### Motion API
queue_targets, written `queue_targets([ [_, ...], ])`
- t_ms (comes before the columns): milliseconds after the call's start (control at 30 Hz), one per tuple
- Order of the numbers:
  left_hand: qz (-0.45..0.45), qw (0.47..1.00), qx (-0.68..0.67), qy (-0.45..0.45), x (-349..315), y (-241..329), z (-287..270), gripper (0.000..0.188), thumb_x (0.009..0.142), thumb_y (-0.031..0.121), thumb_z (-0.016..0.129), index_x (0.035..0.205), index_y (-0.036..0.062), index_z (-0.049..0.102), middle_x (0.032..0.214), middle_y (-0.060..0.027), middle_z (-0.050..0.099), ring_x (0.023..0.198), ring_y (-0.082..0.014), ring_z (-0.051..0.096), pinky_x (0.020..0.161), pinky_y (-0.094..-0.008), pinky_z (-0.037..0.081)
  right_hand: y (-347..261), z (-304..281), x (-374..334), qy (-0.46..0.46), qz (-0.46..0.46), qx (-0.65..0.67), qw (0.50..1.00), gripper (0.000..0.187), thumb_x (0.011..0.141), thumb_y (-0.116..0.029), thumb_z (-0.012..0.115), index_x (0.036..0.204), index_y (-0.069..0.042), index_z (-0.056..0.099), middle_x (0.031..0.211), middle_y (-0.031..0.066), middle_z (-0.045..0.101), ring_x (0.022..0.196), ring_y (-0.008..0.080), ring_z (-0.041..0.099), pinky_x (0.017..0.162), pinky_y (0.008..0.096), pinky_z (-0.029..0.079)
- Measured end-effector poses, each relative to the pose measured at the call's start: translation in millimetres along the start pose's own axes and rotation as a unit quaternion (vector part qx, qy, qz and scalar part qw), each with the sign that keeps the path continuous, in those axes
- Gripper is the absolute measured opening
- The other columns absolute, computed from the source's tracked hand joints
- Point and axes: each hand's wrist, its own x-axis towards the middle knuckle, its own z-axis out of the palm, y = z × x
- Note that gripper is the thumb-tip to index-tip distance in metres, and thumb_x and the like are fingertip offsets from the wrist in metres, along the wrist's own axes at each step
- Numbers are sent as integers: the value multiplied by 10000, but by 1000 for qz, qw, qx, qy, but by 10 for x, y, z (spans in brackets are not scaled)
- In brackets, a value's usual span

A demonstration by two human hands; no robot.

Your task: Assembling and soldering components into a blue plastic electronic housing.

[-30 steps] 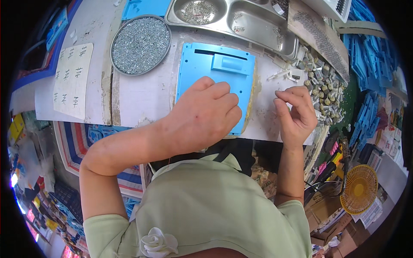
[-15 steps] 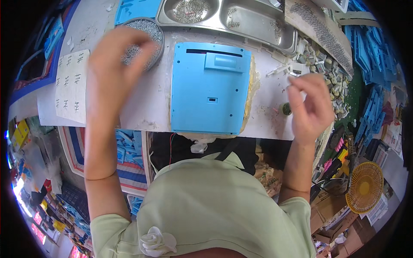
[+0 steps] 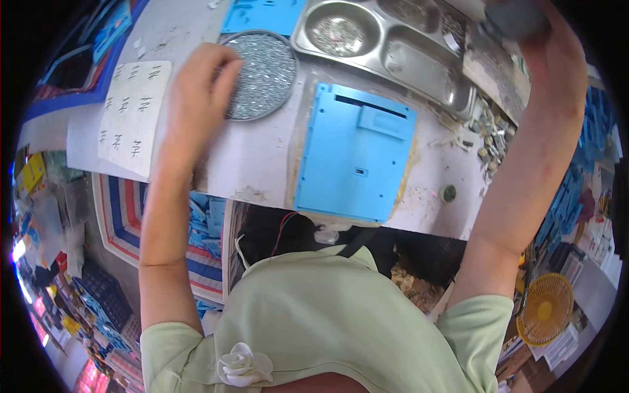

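Observation:
My left hand [image 3: 204,92] is at the left rim of a round grey dish [image 3: 294,77] full of small silvery screws. Its fingers are curled in, and whatever they hold is hidden. Up at the top right, my right hand [image 3: 547,29] is blurred and partly cut off by the frame edge. It closes around a dark grey object [image 3: 517,21], smeared by motion and too unclear to name. Between my arms a light blue plastic casing [image 3: 341,177] lies flat on the table, with a long dark slot, a raised block and several small holes.
A steel compartment tray [image 3: 406,82] with small metal parts stands behind the casing. Small loose parts [image 3: 491,137] are heaped to its right, near a small round green-topped item [image 3: 447,193]. A marked paper sheet [image 3: 134,121] lies left. A yellow basket [image 3: 545,308] sits lower right.
My right hand has gone from beside the casing up to the top right, onto the dark grey object. My left hand now rests lower at the dish's left rim. The view has shifted and tilted.

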Motion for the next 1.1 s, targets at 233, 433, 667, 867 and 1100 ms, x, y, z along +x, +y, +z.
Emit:
queue_targets([
  [233,-275,623,-693,-237,-503,1085,167,115,1035,148,608,1042,34,617,922,-30,598,728,-60,457,596,-208,372,-72,952,-850,14,-77,242,967,254,954,-244,618,1175,-128,571,693,-54,551,623,73,523,670,264,429],
  [433,-347,372,-805,-303,-658,1265,286,150,1044,208,620,1044,58,610,945,-28,574,702,-53,398,553,-184,320,-376,1214,-1058,44,-146,206,966,253,887,-273,798,996,-181,590,634,-74,623,530,43,568,535,206,445],
  [667,-375,373,-787,-316,-666,1334,292,170,1055,239,598,1017,74,577,924,-14,521,704,-55,364,548,-185,284,-386,1236,-1135,49,-116,179,976,232,922,-293,761,1017,-189,575,655,-75,624,539,54,570,532,213,425],
  [867,-373,377,-788,-312,-674,1322,305,171,1055,234,598,995,74,585,918,-11,524,694,-49,363,542,-187,286,-340,1233,-1117,34,-127,167,977,240,931,-304,750,1027,-195,560,664,-77,622,541,54,570,537,214,409],
  [1100,-380,436,-759,-299,-685,1309,289,165,1045,208,611,967,65,582,873,-28,549,654,-46,379,518,-190,308,-364,1242,-1115,31,-114,155,981,237,935,-310,741,1032,-198,556,659,-77,614,544,56,568,566,224,423],
])
